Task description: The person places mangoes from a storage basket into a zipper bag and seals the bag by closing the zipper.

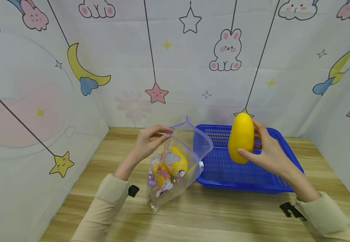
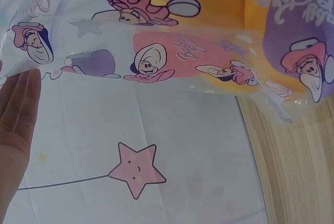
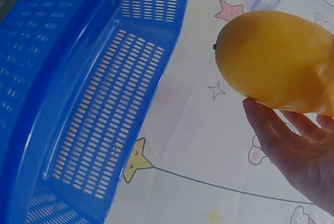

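Head view: left hand point(image 1: 150, 140) is pinching unsealed bag point(image 1: 184, 179), already containing yellow fruits point(image 1: 179, 161); right hand point(image 1: 267, 151), fingers curled, is gripping oblong fruit point(image 1: 241, 137), apparently awaiting bagging.

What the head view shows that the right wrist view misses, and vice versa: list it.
Only the head view shows the left hand pinching the printed bag and the yellow items inside it. Only the right wrist view shows the small dark green tip on one end of the yellow fruit. Both share the right hand holding that fruit, the blue basket and part of the bag's purple rim.
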A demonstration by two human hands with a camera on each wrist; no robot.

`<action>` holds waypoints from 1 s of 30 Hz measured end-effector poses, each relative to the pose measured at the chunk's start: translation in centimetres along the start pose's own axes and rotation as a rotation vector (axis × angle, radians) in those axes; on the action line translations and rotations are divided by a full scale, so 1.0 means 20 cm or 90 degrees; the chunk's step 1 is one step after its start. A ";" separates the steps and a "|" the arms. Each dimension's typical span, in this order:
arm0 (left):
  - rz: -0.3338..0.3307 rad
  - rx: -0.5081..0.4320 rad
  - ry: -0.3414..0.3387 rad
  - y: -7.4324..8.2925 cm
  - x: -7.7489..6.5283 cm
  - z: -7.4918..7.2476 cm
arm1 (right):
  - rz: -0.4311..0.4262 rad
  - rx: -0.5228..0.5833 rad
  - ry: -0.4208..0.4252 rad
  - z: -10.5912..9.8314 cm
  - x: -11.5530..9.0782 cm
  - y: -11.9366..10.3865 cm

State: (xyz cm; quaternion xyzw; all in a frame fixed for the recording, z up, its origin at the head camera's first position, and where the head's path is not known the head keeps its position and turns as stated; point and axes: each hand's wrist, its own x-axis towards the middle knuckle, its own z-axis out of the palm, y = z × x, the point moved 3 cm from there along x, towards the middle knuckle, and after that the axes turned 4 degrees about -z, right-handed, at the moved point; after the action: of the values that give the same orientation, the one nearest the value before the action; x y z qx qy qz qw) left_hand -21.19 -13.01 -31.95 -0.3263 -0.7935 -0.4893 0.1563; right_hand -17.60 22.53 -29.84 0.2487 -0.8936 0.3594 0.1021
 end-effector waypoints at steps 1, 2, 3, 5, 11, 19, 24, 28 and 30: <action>-0.001 0.001 -0.001 0.00 0.00 0.00 | -0.003 0.006 0.005 0.00 0.00 0.00; -0.001 0.001 -0.003 0.00 0.00 0.00 | -0.004 0.013 0.009 0.00 0.00 0.00; -0.002 0.002 -0.004 0.00 0.00 0.00 | -0.006 0.017 0.013 0.00 0.01 -0.01; -0.005 0.004 -0.006 0.01 0.00 0.00 | -0.008 0.023 0.021 0.00 0.01 -0.02; -0.010 0.016 -0.008 0.01 0.01 0.00 | -0.003 0.055 0.030 0.00 0.03 -0.05; -0.011 0.020 -0.006 0.01 0.01 0.01 | 0.003 0.077 0.043 -0.01 0.07 -0.10; -0.010 0.021 -0.006 0.01 0.01 0.01 | 0.006 0.102 0.055 -0.01 0.11 -0.14; -0.011 0.019 -0.006 0.01 0.01 0.01 | -0.009 0.118 0.055 0.01 0.14 -0.17; -0.009 0.018 -0.005 0.01 0.01 0.01 | -0.011 0.123 0.051 0.01 0.15 -0.18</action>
State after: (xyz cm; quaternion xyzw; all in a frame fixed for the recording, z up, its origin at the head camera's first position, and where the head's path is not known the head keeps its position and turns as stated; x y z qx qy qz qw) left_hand -21.23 -12.64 -31.76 -0.3204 -0.8032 -0.4778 0.1547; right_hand -18.34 18.92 -26.77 0.2506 -0.8476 0.4529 0.1166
